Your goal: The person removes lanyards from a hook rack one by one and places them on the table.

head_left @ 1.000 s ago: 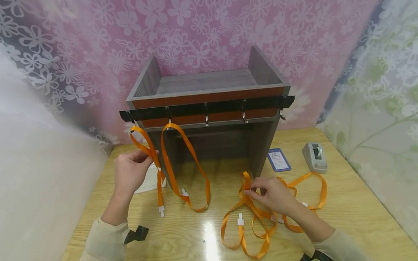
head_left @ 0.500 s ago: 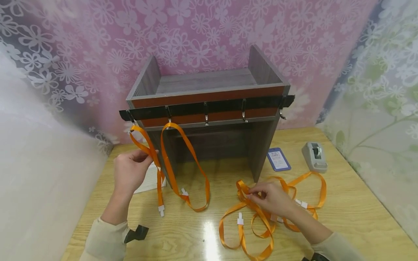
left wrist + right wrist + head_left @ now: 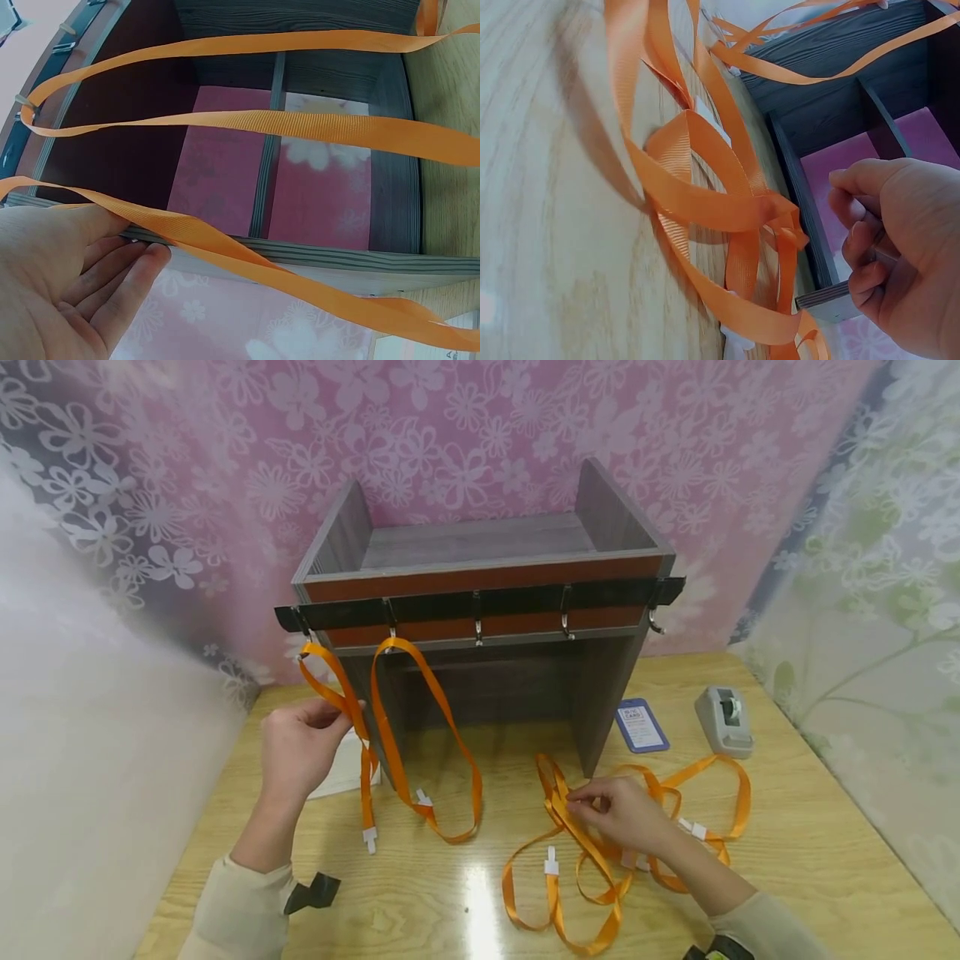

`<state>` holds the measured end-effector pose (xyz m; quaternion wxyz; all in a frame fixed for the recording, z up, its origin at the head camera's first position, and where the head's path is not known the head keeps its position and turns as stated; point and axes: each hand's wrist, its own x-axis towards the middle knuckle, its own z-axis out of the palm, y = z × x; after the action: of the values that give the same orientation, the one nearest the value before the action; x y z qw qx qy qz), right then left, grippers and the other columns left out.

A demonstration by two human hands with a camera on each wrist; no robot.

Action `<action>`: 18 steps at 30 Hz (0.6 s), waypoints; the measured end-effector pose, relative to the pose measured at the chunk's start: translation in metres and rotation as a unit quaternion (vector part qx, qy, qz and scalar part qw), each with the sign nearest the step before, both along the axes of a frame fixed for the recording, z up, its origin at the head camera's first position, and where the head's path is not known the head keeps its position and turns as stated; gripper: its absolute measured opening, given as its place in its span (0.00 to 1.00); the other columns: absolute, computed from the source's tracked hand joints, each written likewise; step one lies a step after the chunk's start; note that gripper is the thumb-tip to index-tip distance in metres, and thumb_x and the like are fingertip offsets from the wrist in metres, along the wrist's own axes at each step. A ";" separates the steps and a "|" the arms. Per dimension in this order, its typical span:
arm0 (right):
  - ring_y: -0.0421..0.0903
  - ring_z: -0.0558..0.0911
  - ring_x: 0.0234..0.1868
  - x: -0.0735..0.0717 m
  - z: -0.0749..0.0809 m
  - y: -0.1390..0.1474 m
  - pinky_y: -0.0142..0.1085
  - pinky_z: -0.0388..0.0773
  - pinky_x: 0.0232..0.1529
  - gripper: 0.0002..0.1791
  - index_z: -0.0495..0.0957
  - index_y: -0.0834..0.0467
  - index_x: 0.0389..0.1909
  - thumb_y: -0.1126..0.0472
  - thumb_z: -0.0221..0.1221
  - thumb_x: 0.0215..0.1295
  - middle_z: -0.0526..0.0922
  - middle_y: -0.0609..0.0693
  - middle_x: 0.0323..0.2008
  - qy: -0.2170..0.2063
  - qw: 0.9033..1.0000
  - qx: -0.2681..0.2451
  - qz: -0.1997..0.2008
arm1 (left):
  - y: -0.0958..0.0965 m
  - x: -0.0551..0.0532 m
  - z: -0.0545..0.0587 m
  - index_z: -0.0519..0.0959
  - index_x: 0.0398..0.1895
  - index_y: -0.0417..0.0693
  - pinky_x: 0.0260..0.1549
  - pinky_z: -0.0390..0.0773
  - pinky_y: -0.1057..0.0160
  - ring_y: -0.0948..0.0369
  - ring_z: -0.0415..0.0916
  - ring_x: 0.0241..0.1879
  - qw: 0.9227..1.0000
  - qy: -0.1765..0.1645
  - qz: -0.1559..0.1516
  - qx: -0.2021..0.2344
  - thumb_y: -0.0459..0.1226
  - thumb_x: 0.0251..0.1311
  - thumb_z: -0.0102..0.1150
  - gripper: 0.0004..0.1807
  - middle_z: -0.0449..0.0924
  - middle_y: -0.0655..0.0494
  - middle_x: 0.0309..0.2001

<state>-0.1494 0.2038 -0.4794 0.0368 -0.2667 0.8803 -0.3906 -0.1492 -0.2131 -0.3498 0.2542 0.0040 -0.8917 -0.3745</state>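
In the head view my left hand (image 3: 298,752) pinches an orange lanyard (image 3: 366,793) that hangs from the leftmost hook, its white clip at the bottom. The left wrist view shows that ribbon passing between thumb and fingers. A second lanyard (image 3: 453,727) loops down from the neighbouring hook. Over a loose heap of orange lanyards (image 3: 555,906) on the table is my right hand (image 3: 630,817), fingers loosely curled. Seen from the right wrist, the fingertips (image 3: 841,180) stand apart from the ribbon (image 3: 735,212), with nothing between them.
A grey wooden shelf unit (image 3: 480,539) stands against the floral wall, with a black hook rail (image 3: 517,602) along its front. Three hooks on the right carry nothing. A blue-framed ID card (image 3: 642,728) and a tape dispenser (image 3: 724,722) lie right; white paper (image 3: 345,768) lies left.
My right hand pinched a raised ribbon loop a second ago, then lowered it. Its fingers now hold nothing, and the ribbon loop has spread out. My left hand keeps its grip.
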 end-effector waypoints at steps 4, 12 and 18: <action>0.31 0.71 0.20 -0.003 0.000 0.001 0.28 0.73 0.20 0.08 0.88 0.58 0.41 0.59 0.65 0.66 0.87 0.43 0.31 0.006 1.000 -0.002 -0.002 | 0.001 -0.001 0.002 0.91 0.34 0.46 0.25 0.74 0.73 0.53 0.86 0.29 1.000 0.002 -0.002 0.002 0.45 0.60 0.70 0.11 0.89 0.49 0.28; 0.31 0.66 0.16 -0.006 0.013 -0.001 0.28 0.67 0.16 0.10 0.88 0.57 0.42 0.57 0.66 0.65 0.87 0.44 0.31 0.014 1.000 -0.015 -0.020 | 0.001 -0.003 0.003 0.91 0.32 0.45 0.23 0.74 0.72 0.56 0.84 0.26 1.000 0.008 0.000 -0.002 0.44 0.59 0.70 0.11 0.89 0.49 0.26; 0.31 0.63 0.15 -0.005 0.029 -0.005 0.28 0.62 0.15 0.09 0.88 0.54 0.43 0.56 0.67 0.65 0.84 0.40 0.28 0.018 0.999 -0.034 -0.028 | 0.001 -0.001 0.001 0.91 0.32 0.45 0.22 0.74 0.70 0.56 0.84 0.26 1.000 0.002 0.004 -0.003 0.43 0.58 0.70 0.10 0.89 0.49 0.26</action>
<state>-0.1545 0.1985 -0.4501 0.0008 -0.2504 0.8742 -0.4161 -0.1500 -0.2121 -0.3487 0.2576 0.0064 -0.8922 -0.3710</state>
